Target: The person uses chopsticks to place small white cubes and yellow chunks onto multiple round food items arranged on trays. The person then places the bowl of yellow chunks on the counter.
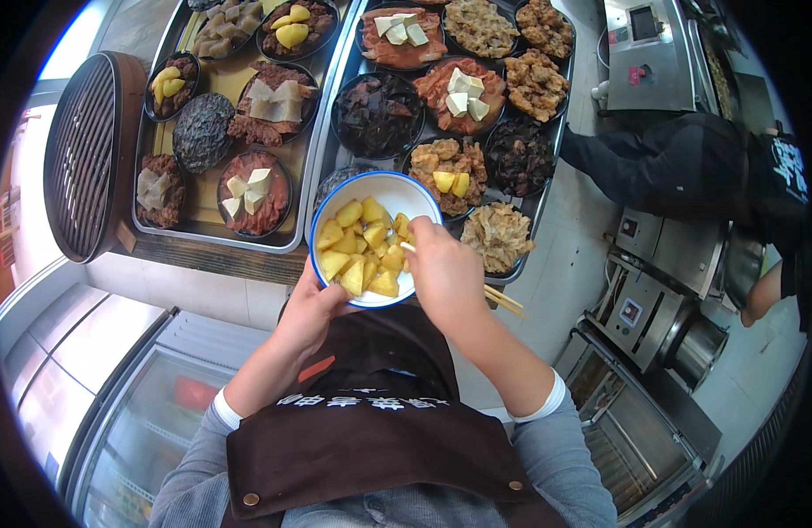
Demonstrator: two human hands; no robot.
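Bowl [409,195]: left hand [311,310], grip closed at rim
Chopsticks [504,301]: right hand [448,268], grip closed around them
Yellow chunks [360,246]: apparently being picked; next calls for steady pinch

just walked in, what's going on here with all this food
A person's left hand holds a white, blue-rimmed bowl of yellow chunks, while the right hand holds chopsticks at its right side. Beyond are metal trays carrying dark bowls of food, several topped with chunks. Another person is off to the right.
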